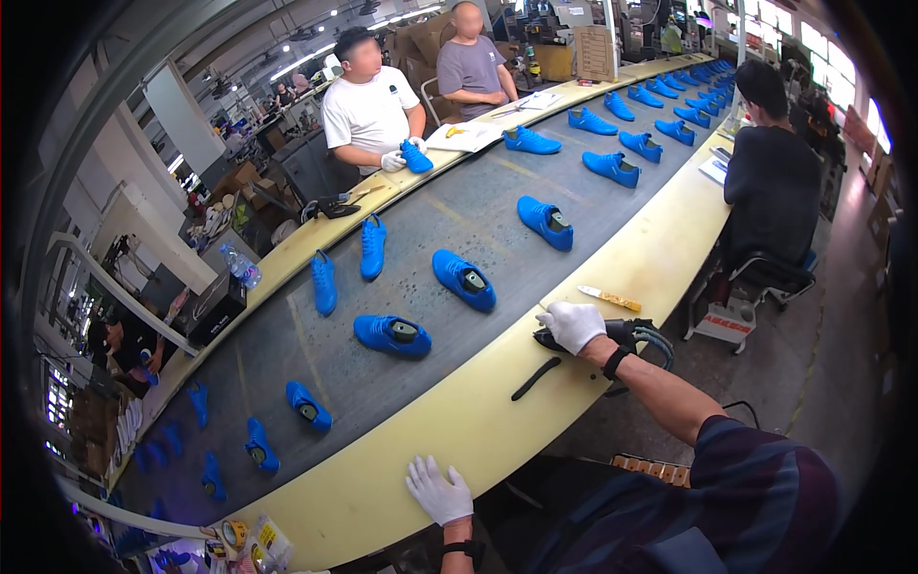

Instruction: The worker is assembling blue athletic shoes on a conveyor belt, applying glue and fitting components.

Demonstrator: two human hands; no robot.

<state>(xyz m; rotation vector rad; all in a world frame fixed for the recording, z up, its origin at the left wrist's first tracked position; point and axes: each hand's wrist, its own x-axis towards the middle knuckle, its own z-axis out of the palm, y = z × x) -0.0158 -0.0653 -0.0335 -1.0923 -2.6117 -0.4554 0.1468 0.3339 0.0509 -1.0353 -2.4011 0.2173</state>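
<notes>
From far away, I can't see all of the black tool [623, 332] right of the middle, because the gloved right hand [574, 328] covers part of it and hides how the fingers sit. The bottom edge cuts off the left forearm [459, 530]. The far blue shoes [712, 75] at the upper right are too tiny to count, and the dim blue shoes [172, 440] at the lower left look fuzzy.

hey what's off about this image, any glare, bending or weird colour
Head view: the yellow table bows from lens distortion; head view: windows at upper right glare white; head view: shoes at far lower left look dim and purplish, the left hand fairly crisp.
</notes>
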